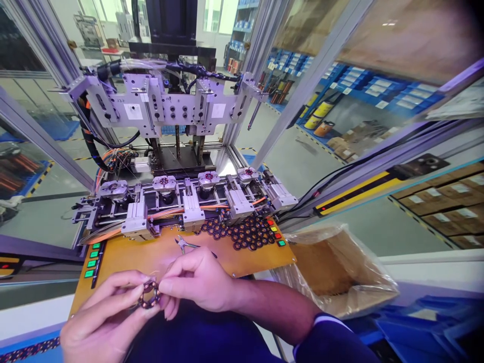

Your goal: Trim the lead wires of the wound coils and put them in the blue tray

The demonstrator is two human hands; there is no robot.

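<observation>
Pinching a small black, copper-wound ring (148, 304) at near left, the bare left hand (108, 313) and right hand (202, 282) meet; uneven finger pressure could make it slip.

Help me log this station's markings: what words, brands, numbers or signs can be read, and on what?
None reads clearly.
Metal plate: dark marks, too small.
Blue boxes: white labels, too blurred.
Cardboard boxes: pale labels, too small.
Green buttons: any lettering too small.

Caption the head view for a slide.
Left hand holding a ring, right hand at its edge; pliers and more rings on the table.
</observation>
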